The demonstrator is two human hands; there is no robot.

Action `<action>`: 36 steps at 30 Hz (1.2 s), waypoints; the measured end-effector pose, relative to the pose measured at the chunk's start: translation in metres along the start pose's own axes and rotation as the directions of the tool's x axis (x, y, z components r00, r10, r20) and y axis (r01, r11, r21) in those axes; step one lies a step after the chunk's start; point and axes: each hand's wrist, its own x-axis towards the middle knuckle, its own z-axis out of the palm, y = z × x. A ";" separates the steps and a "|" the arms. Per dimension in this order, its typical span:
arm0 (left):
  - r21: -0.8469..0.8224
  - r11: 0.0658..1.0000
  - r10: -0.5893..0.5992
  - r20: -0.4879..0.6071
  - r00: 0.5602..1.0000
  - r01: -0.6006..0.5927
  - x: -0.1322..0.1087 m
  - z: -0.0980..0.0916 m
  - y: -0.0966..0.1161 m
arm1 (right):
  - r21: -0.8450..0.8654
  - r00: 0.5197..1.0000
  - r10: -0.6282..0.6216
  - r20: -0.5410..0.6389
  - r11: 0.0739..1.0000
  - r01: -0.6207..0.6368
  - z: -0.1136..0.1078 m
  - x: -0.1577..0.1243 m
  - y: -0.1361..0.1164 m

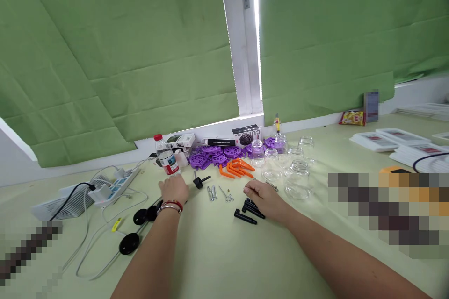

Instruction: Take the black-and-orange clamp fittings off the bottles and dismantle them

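Note:
My left hand (174, 190), with a red and a silver bracelet at the wrist, has its fingers bent away from the camera, near a black part with a rod (199, 182); what it holds, if anything, is hidden. Curled fingers show on my right hand (264, 196), just above black plastic handles (252, 208); its grip content is too small to make out. Another black handle (245, 217) lies nearer the camera. Between the hands are long screws (212, 193) and small screws (228, 196). Springs (271, 186) lie behind my right hand.
Orange hooks (236, 168) and purple wheel-shaped parts (210, 156) sit at the back, beside a bottle (166, 155). Clear jars (298, 180) stand to the right. Black discs (129, 244), white cables and a power strip (117, 187) are left; white trays (401, 136) lie far right.

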 end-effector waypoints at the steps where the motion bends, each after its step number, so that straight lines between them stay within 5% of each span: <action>1: -0.024 0.998 0.058 -0.003 0.998 -0.058 -0.002 0.000 0.009 | 0.003 1.000 0.001 0.003 1.000 -0.001 0.000 0.000 0.000; 6: -0.160 0.969 0.201 0.076 0.977 -0.187 -0.005 0.014 0.038 | 0.013 1.000 0.000 0.003 1.000 0.000 0.000 0.000 0.001; 12: -0.375 0.923 0.123 0.088 0.989 -0.081 -0.001 0.029 0.030 | -0.010 1.000 -0.018 -0.002 1.000 0.018 0.001 0.001 0.004; 16: -0.603 0.798 0.041 0.021 0.999 -0.020 -0.006 0.019 0.025 | -0.039 1.000 -0.022 -0.003 0.999 0.022 0.001 0.001 0.002; 20: -0.855 0.511 -0.079 0.051 0.996 0.084 -0.020 -0.003 0.031 | -0.111 0.998 -0.056 -0.015 0.992 0.054 -0.001 -0.003 -0.003; 23: -0.968 0.123 -0.107 0.204 0.973 0.217 -0.035 -0.021 0.038 | -0.214 0.989 -0.150 0.006 0.966 0.148 -0.004 -0.007 -0.010; 27: -0.932 -0.178 -0.002 0.321 0.947 0.316 -0.058 -0.037 0.042 | -0.344 0.960 -0.263 0.093 0.897 0.279 -0.003 -0.009 -0.018; 30: -0.741 -0.477 0.156 0.458 0.875 0.473 -0.074 -0.037 0.045 | -0.391 0.942 -0.310 0.129 0.857 0.335 -0.002 -0.009 -0.020; 36: -0.640 -0.584 0.380 0.328 0.865 0.500 -0.092 -0.025 0.051 | -0.487 0.898 -0.400 0.186 0.756 0.437 0.001 -0.009 -0.023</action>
